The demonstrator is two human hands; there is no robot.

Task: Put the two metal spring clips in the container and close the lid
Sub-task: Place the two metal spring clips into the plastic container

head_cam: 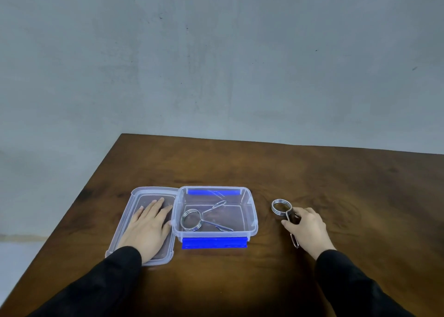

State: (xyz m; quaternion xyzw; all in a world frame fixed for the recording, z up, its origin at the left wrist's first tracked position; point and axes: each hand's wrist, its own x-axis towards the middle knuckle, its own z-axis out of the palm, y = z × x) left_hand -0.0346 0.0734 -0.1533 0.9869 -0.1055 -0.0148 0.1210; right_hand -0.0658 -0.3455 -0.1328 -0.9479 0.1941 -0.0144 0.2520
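Note:
A clear plastic container (pixel 252 218) with blue latches stands open on the brown table. One metal spring clip (pixel 192 219) lies inside it, coil at the left, handles spread to the right. The clear lid (pixel 134 196) lies flat, attached at the container's left side, and my left hand (pixel 147 225) rests palm down on it with fingers apart. To the right of the container the second spring clip (pixel 281 206) lies on the table. My right hand (pixel 306 228) is closed around its handles; the coil sticks out beyond my fingers.
The wooden table (pixel 264 168) ends at its far edge (pixel 264 140) against a grey wall and at a left edge (pixel 72 211) close to the lid. Bare wood surrounds the container.

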